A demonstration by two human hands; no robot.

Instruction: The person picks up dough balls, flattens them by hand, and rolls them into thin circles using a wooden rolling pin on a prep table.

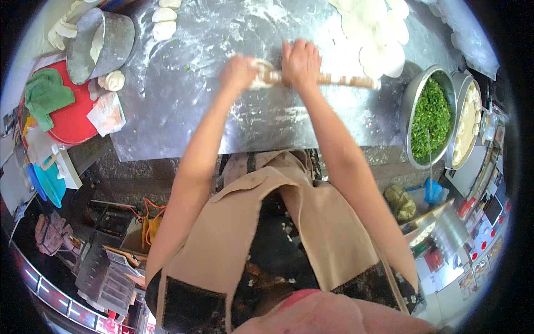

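Observation:
My right hand [301, 62] lies on a wooden rolling pin [348, 80] over the floured metal worktop [175, 125]. Under the pin's left end is a small piece of dough [263, 75], blurred by motion. My left hand [238, 74] is at the dough's left edge with its fingers curled; whether they pinch it is hard to tell. Flattened dough rounds [384, 46] lie overlapping at the back right. Several thick dough pieces [164, 30] stand in a row at the back left.
On the right are a steel bowl of chopped greens [431, 119] with a utensil and a round pan of dough [467, 125]. At left stand a metal pot [119, 41], a red round lid or tray [79, 125], a green cloth [46, 96] and a dough lump [113, 80].

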